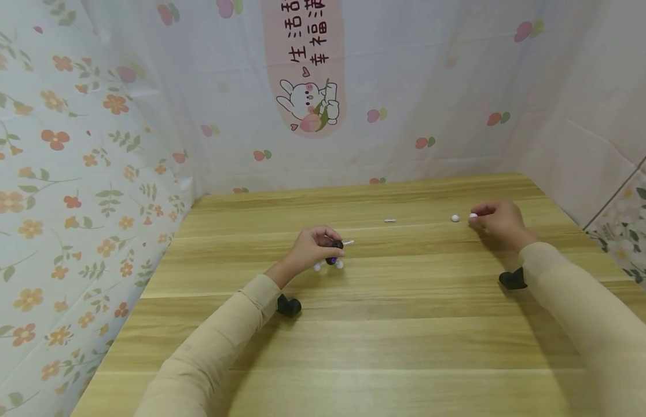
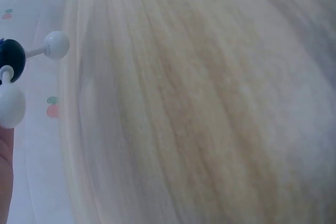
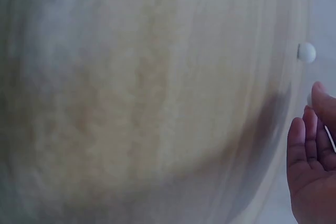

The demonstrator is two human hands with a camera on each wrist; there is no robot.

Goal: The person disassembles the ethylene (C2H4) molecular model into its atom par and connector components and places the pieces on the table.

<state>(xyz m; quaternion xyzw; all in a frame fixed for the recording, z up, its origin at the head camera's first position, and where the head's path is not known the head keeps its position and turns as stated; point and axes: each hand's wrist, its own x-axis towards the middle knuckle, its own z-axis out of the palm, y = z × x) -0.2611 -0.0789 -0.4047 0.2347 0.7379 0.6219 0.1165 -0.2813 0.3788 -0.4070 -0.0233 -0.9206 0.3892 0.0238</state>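
Observation:
My left hand (image 1: pixel 311 249) grips a ball-and-stick molecule model (image 1: pixel 337 245) over the left-middle of the table. Black balls form its middle, with a small blue-purple spot; a white connector (image 1: pixel 349 242) juts out to the right. Below the fingers hang white balls; the left wrist view shows one white ball (image 2: pixel 56 44) on a stick from a black ball (image 2: pixel 11 60). Far to the right, my right hand (image 1: pixel 502 223) pinches a white ball (image 1: pixel 473 216) between thumb and fingers, largely hidden in the right wrist view. Just left of it, another white ball (image 1: pixel 455 218) lies on the table.
A loose white connector (image 1: pixel 389 220) lies on the wooden table (image 1: pixel 396 341) between the two hands, toward the back. Patterned curtains (image 1: pixel 396 75) hang behind the table and along the left side. Black wrist mounts (image 1: pixel 289 306) protrude beneath both sleeves.

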